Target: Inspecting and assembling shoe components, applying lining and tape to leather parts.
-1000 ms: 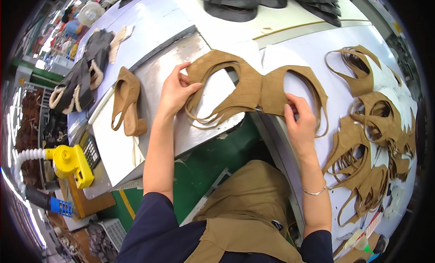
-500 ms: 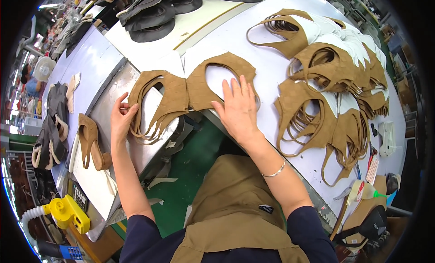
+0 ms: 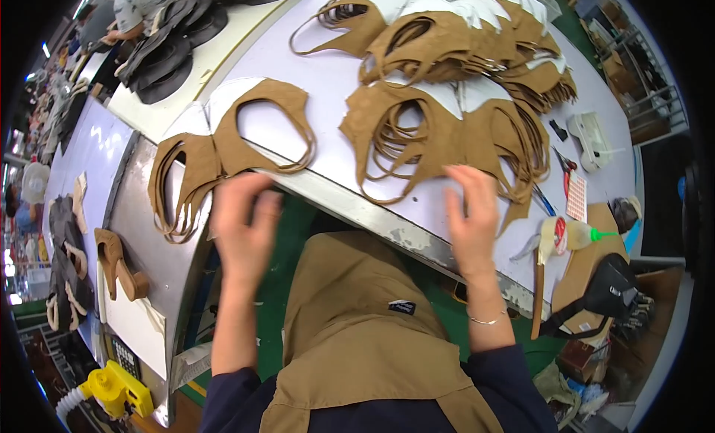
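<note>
A small stack of brown suede shoe-upper pieces with white lining [image 3: 275, 112] lies spread over the junction of the metal plate and the white table. By its near edge is my left hand [image 3: 246, 220], slightly blurred, thumb apart from curled fingers, nothing visible in it. My right hand [image 3: 477, 220] hovers at the near edge of a bigger pile of the same brown uppers [image 3: 439, 153], its thumb and fingers apart. Whether its fingertips touch the pile I cannot tell. More brown uppers with white lining [image 3: 447, 38] are heaped behind.
A tan heeled shoe [image 3: 119, 265] stands on the metal plate [image 3: 160, 265] at left, above a yellow device [image 3: 119, 388]. Scissors [image 3: 566, 165], a white dispenser [image 3: 590, 142], a green-tipped bottle [image 3: 585, 235] and a hammer [image 3: 544, 276] lie right. Black pieces [image 3: 160, 60] sit far left.
My view has swung to the right. Both hands have come off the small stack of uppers; my right hand has moved over to the larger pile, while my left hand has drawn back toward me.
</note>
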Action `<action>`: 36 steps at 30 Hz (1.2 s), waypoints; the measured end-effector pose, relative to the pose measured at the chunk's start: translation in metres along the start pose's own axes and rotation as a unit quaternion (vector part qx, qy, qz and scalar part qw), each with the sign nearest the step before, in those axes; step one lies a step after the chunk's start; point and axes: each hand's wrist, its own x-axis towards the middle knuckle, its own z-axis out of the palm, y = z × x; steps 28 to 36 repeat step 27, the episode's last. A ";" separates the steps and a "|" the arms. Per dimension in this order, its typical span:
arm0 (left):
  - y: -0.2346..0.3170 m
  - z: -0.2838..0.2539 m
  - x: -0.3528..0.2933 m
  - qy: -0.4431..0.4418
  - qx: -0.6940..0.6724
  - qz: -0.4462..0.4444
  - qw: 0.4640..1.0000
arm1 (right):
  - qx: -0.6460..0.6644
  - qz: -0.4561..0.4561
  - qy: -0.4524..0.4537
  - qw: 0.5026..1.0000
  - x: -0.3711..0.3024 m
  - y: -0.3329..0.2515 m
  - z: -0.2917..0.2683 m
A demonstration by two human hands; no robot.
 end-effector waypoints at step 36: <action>0.055 0.066 -0.141 -0.226 0.027 0.133 0.965 | -0.098 0.110 -0.213 0.966 -0.124 -0.006 -0.085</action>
